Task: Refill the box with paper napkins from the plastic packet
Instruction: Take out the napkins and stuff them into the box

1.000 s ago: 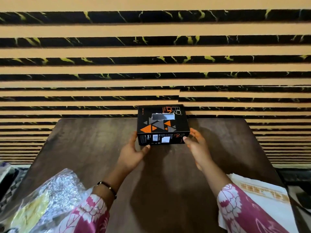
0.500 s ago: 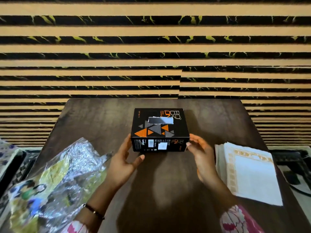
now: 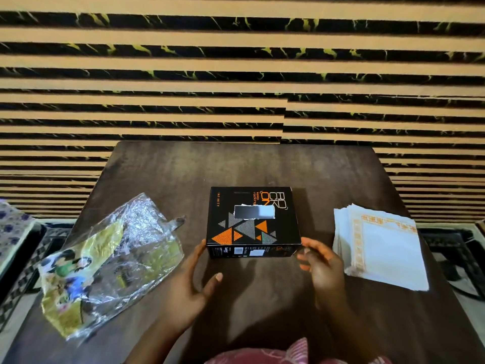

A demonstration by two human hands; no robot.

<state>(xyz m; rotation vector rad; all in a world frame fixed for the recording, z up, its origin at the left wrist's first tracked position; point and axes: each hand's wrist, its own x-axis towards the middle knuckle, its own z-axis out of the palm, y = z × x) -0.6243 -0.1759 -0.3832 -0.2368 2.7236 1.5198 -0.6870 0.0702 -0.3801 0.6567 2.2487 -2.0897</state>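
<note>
The napkin stack [image 3: 383, 248] lies outside the emptied plastic packet [image 3: 110, 261]. The black box [image 3: 253, 223] sits closed mid-table between them. Left hand [image 3: 187, 292] and right hand [image 3: 321, 261] flank it, fingers apart, holding nothing. Loading appears not yet begun.

Dark wooden desk [image 3: 262, 166], set against a striped wall. Three things are carried on it: a black box [image 3: 253, 223] with orange triangles at the middle, slot on top; a crumpled plastic packet [image 3: 110, 261] left of it, apart; a stack of white paper napkins [image 3: 380, 245] with orange borders right of it, near the desk's right edge.
</note>
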